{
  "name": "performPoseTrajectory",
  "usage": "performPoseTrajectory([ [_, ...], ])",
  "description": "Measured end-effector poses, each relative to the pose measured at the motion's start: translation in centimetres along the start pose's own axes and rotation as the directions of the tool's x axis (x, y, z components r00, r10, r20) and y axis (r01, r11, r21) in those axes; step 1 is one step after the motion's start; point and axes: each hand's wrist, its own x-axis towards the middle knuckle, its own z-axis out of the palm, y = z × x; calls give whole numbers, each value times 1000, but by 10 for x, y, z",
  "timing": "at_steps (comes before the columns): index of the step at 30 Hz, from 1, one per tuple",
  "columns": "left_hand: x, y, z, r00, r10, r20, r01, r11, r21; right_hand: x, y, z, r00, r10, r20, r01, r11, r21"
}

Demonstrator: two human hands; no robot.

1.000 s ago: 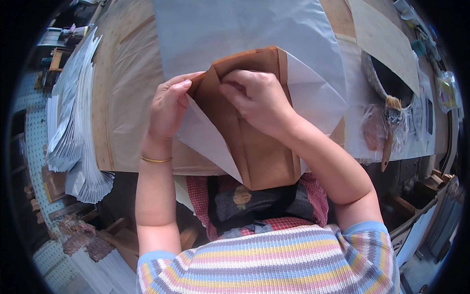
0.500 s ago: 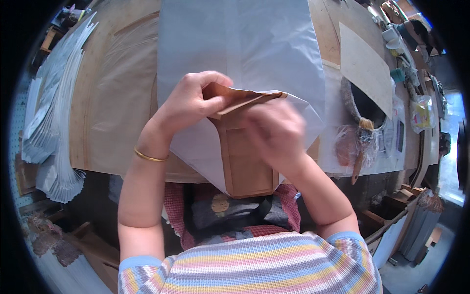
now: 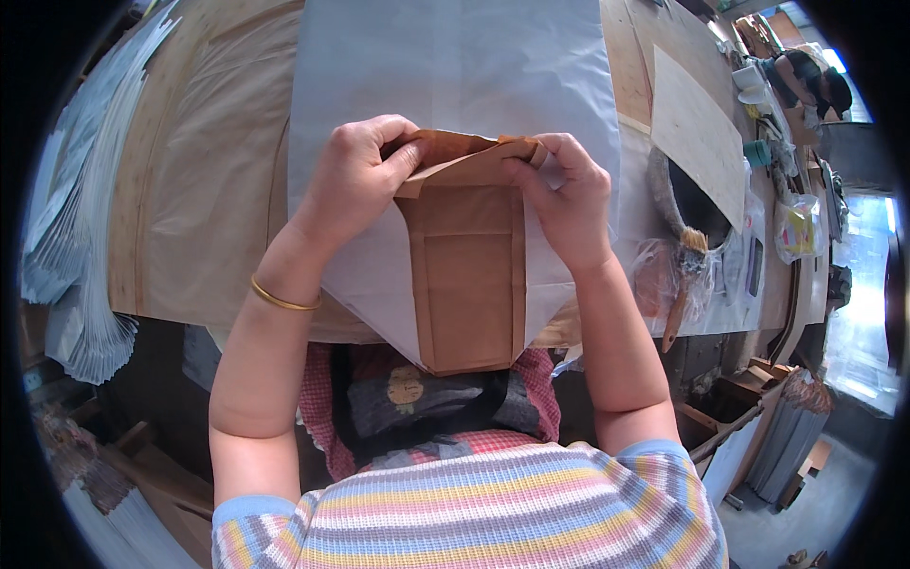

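Observation:
A large white paper sheet or bag (image 3: 379, 57) lies before me, its near end folded into a point with a brown kraft paper strip (image 3: 469, 284) showing down the middle. My left hand (image 3: 365, 171) pinches the left end of a raised brown paper flap (image 3: 474, 169), thumb in front and fingers behind. At the flap's right end my right hand (image 3: 567, 194) pinches its corner between thumb and fingers. The flap's top edge stands up between both hands, slightly gaping. The near end of the brown strip reaches the table's front edge, close to my apron (image 3: 417, 408).
Fanned stacks of white paper sheets (image 3: 85, 247) lie at the left. Brown paper (image 3: 218, 171) covers the table beside the white sheet. On the right are a board (image 3: 697, 133), a dark basin with a brush (image 3: 684, 284), and plastic bags (image 3: 796, 228). Another person (image 3: 810, 85) is at the far right.
My right hand, blurred below the flap before, has moved up and right and now grips the flap's right corner. The left hand keeps its hold, and the flap is raised slightly farther away.

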Motion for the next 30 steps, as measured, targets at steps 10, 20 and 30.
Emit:
performPoseTrajectory([
  [10, -1, -2, 0, 999, 42, 9, -42, 999, -25, 2, -6, -19, 992, 8, 124, -10, 1000, 15],
  [20, 0, -6, 1, 998, 58, -9, -59, 997, -42, -1, -6, -13, 995, -65, 76, 74, 990, -118],
  [30, -3, -8, 3, 999, 33, -25, -34, 998, -43, -9, 3, -11, 998, 68, 11, -67, 991, -119],
])
